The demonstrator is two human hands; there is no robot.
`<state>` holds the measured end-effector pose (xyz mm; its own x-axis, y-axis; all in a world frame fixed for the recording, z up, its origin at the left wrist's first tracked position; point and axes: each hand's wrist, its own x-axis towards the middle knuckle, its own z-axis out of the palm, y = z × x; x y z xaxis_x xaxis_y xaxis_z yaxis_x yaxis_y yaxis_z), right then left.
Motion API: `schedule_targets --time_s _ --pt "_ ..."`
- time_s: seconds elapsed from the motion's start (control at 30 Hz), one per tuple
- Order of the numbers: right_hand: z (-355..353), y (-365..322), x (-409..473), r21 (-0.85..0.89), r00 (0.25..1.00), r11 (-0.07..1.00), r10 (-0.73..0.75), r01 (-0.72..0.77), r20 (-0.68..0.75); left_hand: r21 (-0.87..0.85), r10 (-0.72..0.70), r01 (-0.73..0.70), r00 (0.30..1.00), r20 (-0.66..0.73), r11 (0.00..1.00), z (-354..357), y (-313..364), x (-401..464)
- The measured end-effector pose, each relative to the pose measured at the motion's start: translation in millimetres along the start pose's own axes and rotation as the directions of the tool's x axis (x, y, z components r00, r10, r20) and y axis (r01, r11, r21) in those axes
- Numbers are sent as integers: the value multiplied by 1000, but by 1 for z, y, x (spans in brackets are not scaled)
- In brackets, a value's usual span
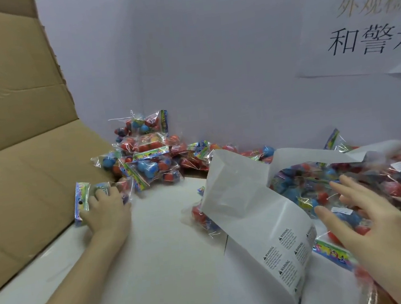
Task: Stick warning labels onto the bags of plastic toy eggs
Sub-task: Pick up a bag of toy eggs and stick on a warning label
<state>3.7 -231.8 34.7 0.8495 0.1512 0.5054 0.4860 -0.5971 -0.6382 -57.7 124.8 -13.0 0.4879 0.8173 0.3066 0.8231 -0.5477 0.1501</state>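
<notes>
Head view: left hand [106, 210] grips one bag [92, 196] against the cardboard flap [19, 147], likely parking it. Right hand [367, 222], fingers spread, reaches over the right-hand pile [397, 179]. Label sheet [264, 219] lies curled between, within reach.

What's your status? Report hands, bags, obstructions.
Left hand grips one egg bag by the cardboard box. Right hand open over the right bag pile. Label sheet lies curled between them.
</notes>
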Motion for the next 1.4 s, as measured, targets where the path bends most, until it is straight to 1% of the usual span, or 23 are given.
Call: schedule_targets --time_s 0.1,0.2,0.3,0.37,0.43,0.47,0.5,0.57,0.63,0.67,0.73,0.8,0.83,0.87,0.93,1.0,1.07,1.1,1.13,1.2,1.27,1.33,1.4 --pt "0 -1 0 -14 1000 1000 -7 8 17 -11 -13 13 1000 7 1000 -12 10 -8" --pt "0 -2 -1 -3 1000 1000 -19 19 0 -50 -33 30 998 -51 998 -30 20 -20" --pt "2 -1 -1 14 1000 1000 -23 23 -2 -227 -54 29 993 -103 973 -50 29 -37" --pt "2 0 -1 88 1000 996 2 -3 4 -480 -79 -11 983 -168 877 -65 37 -51" --pt "1 -3 -1 248 994 963 99 -108 49 -721 -66 -150 963 -262 676 -82 51 -73" --pt "0 -7 1 363 982 913 161 -186 98 -771 -26 -262 941 -338 580 -90 59 -86" --pt "-1 -9 3 485 963 833 212 -266 165 -766 39 -387 902 -430 514 -97 68 -100" --pt "-4 -12 5 677 896 588 259 -443 361 -650 240 -616 781 -576 444 -105 87 -127" --pt "-9 -13 4 753 831 354 213 -555 513 -412 459 -815 573 -679 408 -100 104 -147" --pt "-11 -16 8 759 810 284 176 -586 560 -287 542 -880 462 -702 379 -95 110 -154" --pt "-15 -23 15 736 778 298 40 -608 627 -150 648 -939 323 -690 308 -89 119 -160" --pt "-12 -27 20 746 771 325 -73 -581 633 -174 669 -966 257 -698 190 -87 124 -155" --pt "-11 -23 20 767 812 325 3 -553 584 -244 653 -962 266 -710 126 -87 126 -152" --pt "-12 -20 18 790 853 326 130 -519 506 -349 624 -934 316 -714 74 -88 127 -148" --pt "-14 -8 11 843 891 288 173 -454 420 -622 525 -783 540 -658 26 -94 132 -145" --pt "-14 -6 6 857 897 265 90 -441 433 -857 426 -515 773 -470 -11 -101 138 -149" --pt "-10 -7 3 856 888 238 78 -458 453 -976 400 -219 893 -206 -13 -102 146 -154" --pt "-8 -6 2 858 884 219 57 -465 465 -997 410 -66 909 -72 -29 -100 148 -155" --pt "-7 -9 0 854 875 202 32 -479 483 -994 448 92 892 56 -60 -97 149 -155" --pt "-4 -12 -3 853 868 183 9 -489 496 -936 574 340 786 229 -92 -94 146 -153" --pt "-1 -14 -6 843 875 262 11 -470 484 -926 662 370 713 229 -79 -93 141 -150" --pt "1 -14 -6 794 900 453 48 -406 433 -943 662 315 730 171 -104 -92 136 -149" --pt "1 -14 -6 745 919 560 81 -363 386 -963 667 250 736 121 -101 -87 132 -148"
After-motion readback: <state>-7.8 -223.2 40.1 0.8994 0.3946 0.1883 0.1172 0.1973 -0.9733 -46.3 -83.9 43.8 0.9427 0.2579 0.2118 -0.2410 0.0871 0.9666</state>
